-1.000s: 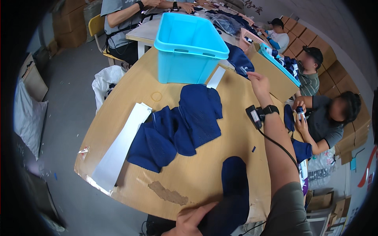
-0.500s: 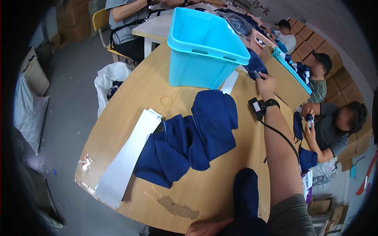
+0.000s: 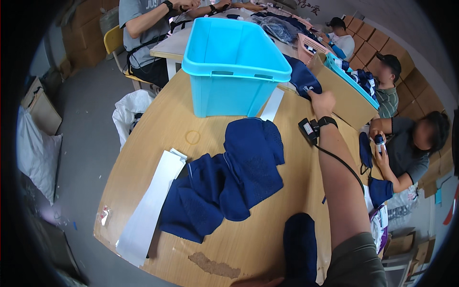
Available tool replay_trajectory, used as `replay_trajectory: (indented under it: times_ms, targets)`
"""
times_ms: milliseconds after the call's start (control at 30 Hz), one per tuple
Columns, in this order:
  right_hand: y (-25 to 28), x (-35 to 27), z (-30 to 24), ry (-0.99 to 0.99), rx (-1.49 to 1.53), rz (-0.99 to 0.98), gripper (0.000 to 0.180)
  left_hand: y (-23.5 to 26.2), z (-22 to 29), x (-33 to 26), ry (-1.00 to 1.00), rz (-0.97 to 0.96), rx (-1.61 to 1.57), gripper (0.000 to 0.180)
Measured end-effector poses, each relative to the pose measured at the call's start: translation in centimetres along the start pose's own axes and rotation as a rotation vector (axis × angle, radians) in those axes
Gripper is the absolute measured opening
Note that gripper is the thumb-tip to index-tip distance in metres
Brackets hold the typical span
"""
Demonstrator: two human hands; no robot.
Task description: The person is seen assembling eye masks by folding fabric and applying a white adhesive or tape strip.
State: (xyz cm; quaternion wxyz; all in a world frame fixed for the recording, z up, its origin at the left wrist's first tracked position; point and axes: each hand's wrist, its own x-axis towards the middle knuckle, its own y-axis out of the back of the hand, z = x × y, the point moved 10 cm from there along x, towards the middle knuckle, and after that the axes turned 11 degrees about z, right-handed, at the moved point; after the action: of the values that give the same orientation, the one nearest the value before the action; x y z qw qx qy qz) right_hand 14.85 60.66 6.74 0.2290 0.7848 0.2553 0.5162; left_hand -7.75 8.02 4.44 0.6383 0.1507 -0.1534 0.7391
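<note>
My right hand (image 3: pixel 323 104) reaches to the far right of the table, its fingertips pinched at the lower edge of a navy knit piece (image 3: pixel 300 76). A small pale mark or label shows at the fingertips, too blurred to make out. Of my left hand (image 3: pixel 260 283), only a sliver appears at the bottom edge; its fingers are hidden. Beside it a long, round-ended navy knit tube (image 3: pixel 300 246) lies over the table's near edge. Several navy knit pieces (image 3: pixel 253 160) lie overlapping in the middle, next to a stack of long white strips (image 3: pixel 150 210).
A turquoise bin (image 3: pixel 234 93) stands at the back of the table (image 3: pixel 210 253). Right of it is a cardboard box (image 3: pixel 342 93) beside a blue tray (image 3: pixel 368 98) of navy items. A rubber band (image 3: pixel 192 137) lies near the strips. Several people work around. A cable runs along my right forearm.
The view has shifted, so the bin and the navy pile sit lower and further left. My left hand has dropped almost out of the picture. My right hand stays at the far navy piece.
</note>
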Motion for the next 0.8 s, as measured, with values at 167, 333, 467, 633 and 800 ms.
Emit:
replay_trajectory:
  times_ms: [167, 333, 467, 633, 800]
  targets:
    - [-0.5, -0.3, -1.3, -0.008, -0.008, -0.011, 0.060, 0.0, -0.1, -0.7, -0.104, 0.000, -0.001, 0.053]
    - [0.8, 0.1, -1.0, 0.137, -0.016, 0.070, 0.053, -0.2, 0.0, -1.0, -0.150, 0.009, 0.007, 0.046]
    - [2.1, -1.4, -1.3, -0.050, -0.098, -0.050, 0.056, 1.0, 1.9, 0.7, -0.183, 0.096, 0.009, 0.044]
    - [0.2, -2.0, 0.5, -0.206, -0.058, -0.169, 0.053, 1.9, 2.5, 1.3, -0.173, 0.093, -0.008, 0.043]
    - [-1.8, 0.0, 1.6, -0.099, 0.269, -0.136, 0.049, 1.0, 1.7, 0.9, -0.153, 0.026, -0.066, 0.043]
